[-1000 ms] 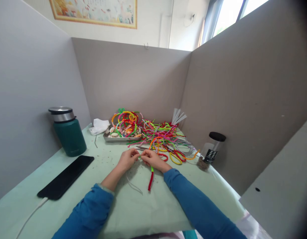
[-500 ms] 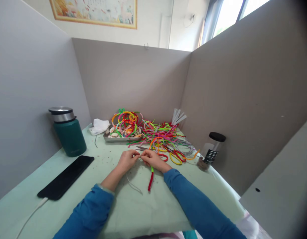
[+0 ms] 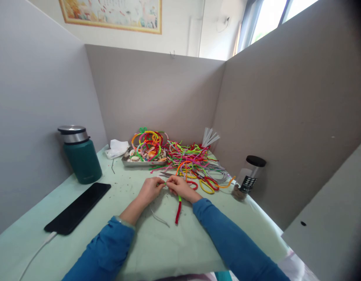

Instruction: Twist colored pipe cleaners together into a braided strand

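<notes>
My left hand (image 3: pixel 153 187) and my right hand (image 3: pixel 177 185) meet fingertip to fingertip over the middle of the table, both closed in a pinch. A bit of green shows between the fingertips. From under my right hand hangs a fuzzy pipe cleaner (image 3: pixel 178 212), bright green above and dark red below; its upper part is hidden by the hand. Below my left hand a thin grey strand (image 3: pixel 160 219) shows; whether it is held or lies on the cloth, I cannot tell. Just beyond the fingertips lie scissors (image 3: pixel 164 174), partly covered.
Behind the hands lie a heap of coloured pipe cleaners (image 3: pixel 192 156) and a metal tray (image 3: pixel 144 164) of shells and twisted loops. A green bottle (image 3: pixel 82 160) and a black phone (image 3: pixel 78 208) are at left, a black-lidded jar (image 3: pixel 248 177) at right. Grey partitions (image 3: pixel 157 89) enclose the table.
Both hands stay almost in place, with small finger movements. More green shows between the fingertips, and the hanging red end and grey strand have shifted slightly right.
</notes>
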Demonstrator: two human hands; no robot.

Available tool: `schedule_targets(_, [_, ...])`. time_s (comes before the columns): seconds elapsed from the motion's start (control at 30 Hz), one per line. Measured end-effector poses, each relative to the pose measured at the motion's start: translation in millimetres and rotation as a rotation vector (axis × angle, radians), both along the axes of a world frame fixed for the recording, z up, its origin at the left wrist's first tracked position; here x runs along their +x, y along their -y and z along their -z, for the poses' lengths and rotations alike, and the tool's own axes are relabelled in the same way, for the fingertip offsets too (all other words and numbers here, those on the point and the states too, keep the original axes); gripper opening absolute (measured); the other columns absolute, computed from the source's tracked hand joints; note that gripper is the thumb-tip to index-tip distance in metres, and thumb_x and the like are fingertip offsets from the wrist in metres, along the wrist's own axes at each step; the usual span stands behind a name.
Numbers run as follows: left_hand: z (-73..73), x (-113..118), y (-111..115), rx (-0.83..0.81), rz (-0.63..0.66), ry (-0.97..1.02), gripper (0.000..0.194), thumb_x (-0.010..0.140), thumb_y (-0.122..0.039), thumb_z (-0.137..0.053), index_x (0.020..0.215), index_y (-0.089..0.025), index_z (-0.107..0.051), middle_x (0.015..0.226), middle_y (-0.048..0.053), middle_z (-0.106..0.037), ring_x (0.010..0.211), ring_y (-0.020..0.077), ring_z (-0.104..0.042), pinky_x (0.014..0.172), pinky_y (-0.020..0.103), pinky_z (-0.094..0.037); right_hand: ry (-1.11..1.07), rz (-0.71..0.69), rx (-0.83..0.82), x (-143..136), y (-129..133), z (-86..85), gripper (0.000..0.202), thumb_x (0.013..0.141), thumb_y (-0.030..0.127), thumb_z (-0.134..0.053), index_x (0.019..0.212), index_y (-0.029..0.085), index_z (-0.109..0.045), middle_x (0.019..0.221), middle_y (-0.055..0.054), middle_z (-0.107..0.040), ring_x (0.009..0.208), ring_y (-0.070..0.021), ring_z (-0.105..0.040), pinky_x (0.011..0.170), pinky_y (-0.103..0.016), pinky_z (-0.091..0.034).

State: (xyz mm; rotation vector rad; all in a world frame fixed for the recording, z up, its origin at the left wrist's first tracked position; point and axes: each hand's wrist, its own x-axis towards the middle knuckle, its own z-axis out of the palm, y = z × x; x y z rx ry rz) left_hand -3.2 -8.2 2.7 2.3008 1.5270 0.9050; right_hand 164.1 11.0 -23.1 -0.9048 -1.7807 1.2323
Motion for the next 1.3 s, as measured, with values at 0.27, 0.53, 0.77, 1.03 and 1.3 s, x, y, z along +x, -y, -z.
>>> schedule_targets(0.27, [-1.0, -0.2, -0.7, -0.003, -0.024, 0.018, 0.019, 0.073, -0.028, -0.055, 0.074, -0.017, -0.069, 0.077, 0.004, -0.067, 0.070, 0.0136, -0.057, 0.064, 0.022, -0.037, -0.003, 0.000, 0.008, 0.3, 0.1, -0.6, 0.015, 0.077, 0.031, -0.054, 0.079, 0.016, -0.052, 0.053, 0.005, -0.049, 0.043, -0.0063, -0.042, 0.039, -0.016, -0.029])
schedule_targets(0.53, [-3.8, 0.3, 1.2, -0.172, -0.063, 0.106, 0.028, 0.072, -0.039, -0.051, 0.077, -0.017, -0.068, 0.063, 0.002, -0.065, 0.053, 0.0123, -0.055, 0.056, 0.022, -0.038, -0.006, 0.003, 0.011, 0.4, 1.1, -1.2, 0.015, 0.077, 0.031, -0.054, 0.080, 0.016, -0.052, 0.055, 0.005, -0.049, 0.045, -0.0065, -0.043, 0.041, -0.016, -0.030])
schedule_targets(0.77, [-2.6, 0.1, 1.1, -0.144, -0.099, 0.177, 0.026, 0.068, -0.037, -0.056, 0.080, -0.016, -0.065, 0.071, 0.002, -0.066, 0.054, 0.0112, -0.054, 0.056, 0.021, -0.039, 0.004, 0.007, 0.011, 0.2, 1.0, -1.0, 0.015, 0.077, 0.031, -0.053, 0.081, 0.016, -0.053, 0.055, 0.005, -0.049, 0.045, -0.0065, -0.043, 0.041, -0.016, -0.030])
schedule_targets(1.03, [-4.3, -0.1, 0.0, -0.068, -0.081, 0.060, 0.020, 0.071, -0.033, -0.055, 0.073, -0.017, -0.068, 0.076, 0.003, -0.068, 0.069, 0.0143, -0.056, 0.064, 0.023, -0.038, 0.001, 0.013, 0.002, -0.5, 1.7, -2.7, 0.014, 0.076, 0.029, -0.053, 0.080, 0.016, -0.052, 0.055, 0.005, -0.049, 0.046, -0.0066, -0.043, 0.042, -0.016, -0.031])
schedule_targets(1.3, [-4.6, -1.0, 0.5, -0.118, -0.059, 0.075, 0.026, 0.072, -0.035, -0.052, 0.074, -0.016, -0.069, 0.065, 0.003, -0.065, 0.060, 0.0134, -0.055, 0.058, 0.022, -0.037, -0.010, -0.002, 0.005, -0.2, 2.1, -2.5, 0.014, 0.076, 0.030, -0.054, 0.079, 0.016, -0.052, 0.054, 0.005, -0.049, 0.044, -0.0066, -0.042, 0.041, -0.017, -0.031])
